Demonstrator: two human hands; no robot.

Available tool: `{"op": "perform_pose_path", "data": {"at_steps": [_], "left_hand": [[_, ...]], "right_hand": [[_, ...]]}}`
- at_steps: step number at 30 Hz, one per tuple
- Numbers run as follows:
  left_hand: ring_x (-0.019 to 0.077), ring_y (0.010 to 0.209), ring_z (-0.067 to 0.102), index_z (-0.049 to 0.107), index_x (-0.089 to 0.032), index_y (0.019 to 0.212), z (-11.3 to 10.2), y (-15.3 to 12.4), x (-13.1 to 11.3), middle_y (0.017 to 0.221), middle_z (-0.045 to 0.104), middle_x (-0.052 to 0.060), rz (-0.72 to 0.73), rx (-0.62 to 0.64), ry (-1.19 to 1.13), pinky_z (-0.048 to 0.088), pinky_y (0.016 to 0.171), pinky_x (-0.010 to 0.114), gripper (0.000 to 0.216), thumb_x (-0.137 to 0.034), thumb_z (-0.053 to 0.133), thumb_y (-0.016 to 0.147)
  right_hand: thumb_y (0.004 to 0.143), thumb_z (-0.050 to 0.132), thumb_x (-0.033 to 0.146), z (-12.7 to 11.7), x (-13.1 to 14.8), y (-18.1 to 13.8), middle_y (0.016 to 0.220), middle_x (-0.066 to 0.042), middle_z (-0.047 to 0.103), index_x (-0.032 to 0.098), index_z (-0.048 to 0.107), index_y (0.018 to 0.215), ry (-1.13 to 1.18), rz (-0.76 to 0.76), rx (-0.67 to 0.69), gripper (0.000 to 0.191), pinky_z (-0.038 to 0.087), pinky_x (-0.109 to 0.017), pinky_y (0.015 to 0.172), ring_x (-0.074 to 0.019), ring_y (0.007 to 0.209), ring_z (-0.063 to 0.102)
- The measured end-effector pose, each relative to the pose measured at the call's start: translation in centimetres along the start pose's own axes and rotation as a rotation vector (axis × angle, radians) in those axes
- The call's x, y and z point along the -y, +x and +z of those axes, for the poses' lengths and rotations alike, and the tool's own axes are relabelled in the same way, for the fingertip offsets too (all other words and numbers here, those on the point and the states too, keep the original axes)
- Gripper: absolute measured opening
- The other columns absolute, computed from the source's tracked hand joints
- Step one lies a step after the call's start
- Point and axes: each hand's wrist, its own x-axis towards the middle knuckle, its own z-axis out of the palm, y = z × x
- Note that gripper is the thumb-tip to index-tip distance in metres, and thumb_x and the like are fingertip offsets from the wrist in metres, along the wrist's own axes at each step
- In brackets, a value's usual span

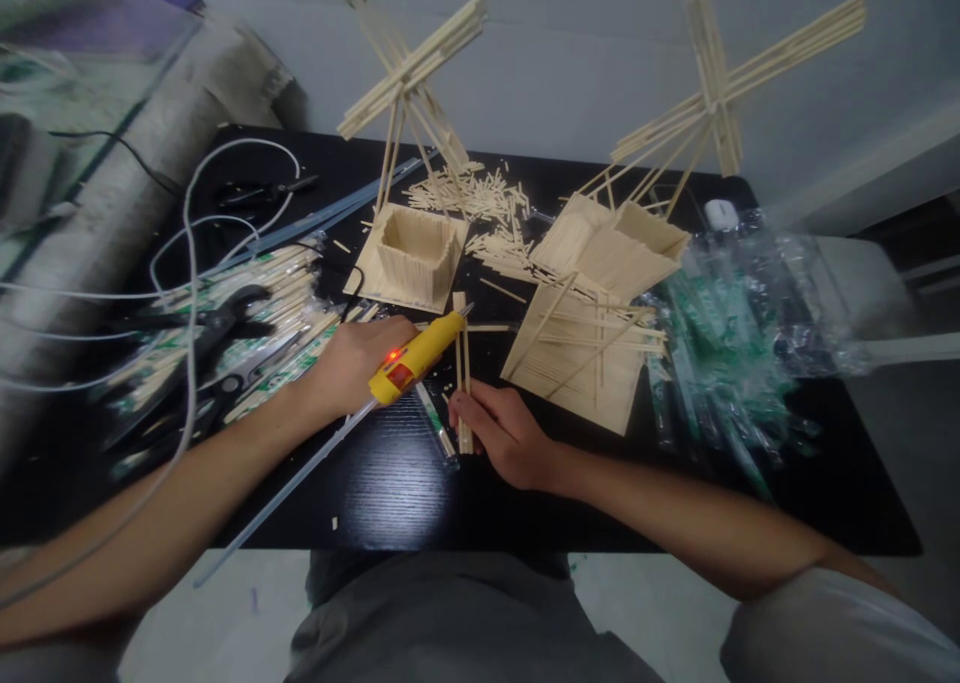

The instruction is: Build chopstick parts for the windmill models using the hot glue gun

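The left hand (361, 361) has fingers closed around the glue gun (417, 359); the right hand (511, 435) clamps the sticks (466, 361) at their near part. The table (375, 503) is black, the far wall (585, 73) grey.

The glossy black tabletop (382, 493) bears a flat platform of pale wooden sticks (362, 275), a loose heap of short pale wooden stick pieces (491, 198) beside it, crumpled clear-and-green plastic wrappers (720, 333), and pale sticks in green-printed clear sleeves (289, 275).
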Motion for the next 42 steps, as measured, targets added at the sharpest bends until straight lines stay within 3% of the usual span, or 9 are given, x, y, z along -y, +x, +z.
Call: {"op": "perform_pose_path", "data": {"at_steps": [4, 11, 18, 33, 42], "left_hand": [[0.0079, 0.061, 0.060, 0.062, -0.018, 0.083, -0.2, 0.2, -0.1, 0.070, 0.064, -0.001, -0.050, -0.026, 0.058, 0.036, 0.055, 0.019, 0.028, -0.043, 0.057, 0.094], [0.0066, 0.060, 0.058, 0.062, -0.018, 0.085, 0.2, -0.2, 0.0, 0.070, 0.063, -0.001, -0.026, 0.020, -0.020, 0.038, 0.057, 0.017, 0.021, -0.035, 0.055, 0.096], [0.0084, 0.062, 0.059, 0.060, -0.017, 0.077, -0.2, 0.5, -0.5, 0.069, 0.063, 0.001, -0.127, 0.053, -0.046, 0.038, 0.057, 0.019, 0.033, -0.044, 0.054, 0.095], [0.0077, 0.061, 0.055, 0.059, -0.017, 0.079, 0.8, 0.2, 0.2, 0.068, 0.060, -0.001, -0.042, 0.033, -0.113, 0.035, 0.059, 0.020, 0.031, -0.044, 0.057, 0.094], [0.0084, 0.066, 0.057, 0.059, -0.018, 0.082, 1.1, -0.3, 0.6, 0.072, 0.058, -0.002, -0.070, 0.127, -0.110, 0.037, 0.064, 0.020, 0.027, -0.042, 0.057, 0.094]], "right_hand": [[0.105, 0.043, 0.050, 0.0, 0.1, 0.0, 0.060, 0.004, 0.050, 0.018, 0.057, 0.080, -0.012, -0.003, 0.000, 0.043, 0.038, -0.022, 0.059, -0.0097, 0.058, 0.047], [0.105, 0.044, 0.049, 0.0, 0.2, -0.1, 0.061, 0.004, 0.051, 0.017, 0.057, 0.080, 0.017, 0.006, 0.002, 0.043, 0.039, -0.022, 0.058, -0.0087, 0.057, 0.048], [0.104, 0.045, 0.053, 0.0, 0.1, -0.1, 0.061, 0.003, 0.052, 0.017, 0.058, 0.078, 0.020, 0.042, -0.004, 0.047, 0.039, -0.021, 0.056, -0.0081, 0.055, 0.049], [0.102, 0.051, 0.039, 0.0, -0.3, 0.0, 0.062, 0.002, 0.056, 0.015, 0.064, 0.081, -0.040, 0.006, 0.007, 0.034, 0.038, -0.020, 0.054, -0.0080, 0.055, 0.050], [0.102, 0.052, 0.041, 0.2, -0.2, 0.0, 0.059, 0.004, 0.054, 0.016, 0.063, 0.083, -0.005, 0.020, 0.028, 0.033, 0.039, -0.019, 0.053, -0.0072, 0.052, 0.050]]}}
